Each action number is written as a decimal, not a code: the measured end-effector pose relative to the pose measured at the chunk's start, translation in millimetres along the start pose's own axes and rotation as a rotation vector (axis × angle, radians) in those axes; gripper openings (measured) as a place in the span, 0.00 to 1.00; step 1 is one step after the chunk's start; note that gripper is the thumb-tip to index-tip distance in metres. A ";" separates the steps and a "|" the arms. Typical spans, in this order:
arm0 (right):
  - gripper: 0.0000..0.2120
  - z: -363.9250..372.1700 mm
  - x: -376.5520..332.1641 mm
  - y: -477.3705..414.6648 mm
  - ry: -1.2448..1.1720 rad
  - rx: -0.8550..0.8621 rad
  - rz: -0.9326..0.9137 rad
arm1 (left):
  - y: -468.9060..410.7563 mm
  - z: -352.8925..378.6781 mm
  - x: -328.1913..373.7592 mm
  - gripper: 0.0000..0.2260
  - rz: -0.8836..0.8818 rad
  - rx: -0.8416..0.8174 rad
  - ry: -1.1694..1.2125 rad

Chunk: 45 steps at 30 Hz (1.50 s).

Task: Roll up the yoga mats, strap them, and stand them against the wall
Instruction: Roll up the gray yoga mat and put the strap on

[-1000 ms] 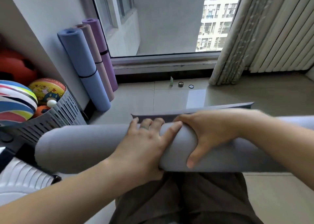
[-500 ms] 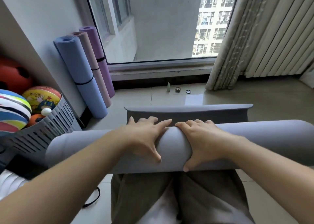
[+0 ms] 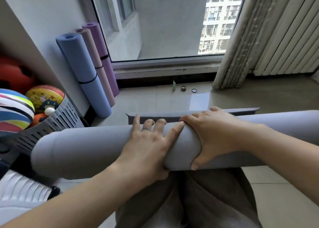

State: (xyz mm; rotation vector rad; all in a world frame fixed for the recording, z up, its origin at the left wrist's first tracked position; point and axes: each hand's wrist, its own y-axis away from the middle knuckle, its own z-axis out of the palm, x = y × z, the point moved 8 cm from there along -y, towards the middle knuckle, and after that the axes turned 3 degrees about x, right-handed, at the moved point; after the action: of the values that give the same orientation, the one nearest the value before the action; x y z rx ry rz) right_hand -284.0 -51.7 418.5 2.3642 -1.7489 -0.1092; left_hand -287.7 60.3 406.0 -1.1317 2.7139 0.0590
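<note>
A thick grey yoga mat roll [image 3: 82, 148] lies crosswise over my lap, with a short flap of unrolled grey mat [image 3: 172, 116] still showing beyond it. My left hand [image 3: 148, 144] wraps over the roll's middle, fingers spread across the top and thumb tucked underneath. My right hand [image 3: 212, 134] grips the roll just to the right, fingers over the far side and thumb curled under the near side. Three rolled mats stand against the left wall, each with a dark strap: blue [image 3: 82, 72], pink [image 3: 94, 55], purple [image 3: 101, 49].
A grey slotted basket [image 3: 55, 120] full of coloured balls sits at the left, close to the roll's left end. Small items, a round tin [image 3: 183, 88] and a ring [image 3: 194, 90], lie on the tiled floor by the window sill. A curtain [image 3: 241, 42] hangs at right.
The exposed flap has become narrower as the roll turned forward. My right hand shifted its grip, its thumb now hooked under the near side; my left hand moved further over the top.
</note>
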 end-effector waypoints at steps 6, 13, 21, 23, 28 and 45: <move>0.47 28.3 -18.7 12.5 -0.093 -0.207 -0.020 | 19.1 17.7 10.9 0.51 0.068 -0.190 0.106; 0.59 29.7 -26.8 26.1 -0.016 -0.007 0.003 | -23.3 44.8 -22.6 0.49 0.062 -0.546 0.419; 0.56 41.4 6.0 -23.5 -0.139 -0.113 0.042 | -29.2 25.1 -12.6 0.42 0.053 -0.261 0.219; 0.57 42.8 13.8 -36.0 -0.195 -0.182 0.043 | -17.7 37.4 1.2 0.48 0.010 -0.203 0.109; 0.61 43.4 21.6 -39.7 -0.181 -0.267 0.068 | -13.4 46.1 -1.0 0.50 -0.053 -0.043 0.063; 0.58 31.6 -26.1 33.9 0.013 0.061 -0.004 | 0.8 29.2 -9.8 0.47 0.101 -0.146 0.273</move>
State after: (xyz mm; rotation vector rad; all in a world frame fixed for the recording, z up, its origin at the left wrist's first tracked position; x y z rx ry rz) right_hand -329.1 -39.9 392.9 2.4050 -1.7665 -0.0422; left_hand -276.6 71.0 379.3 -1.1118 3.0527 0.1285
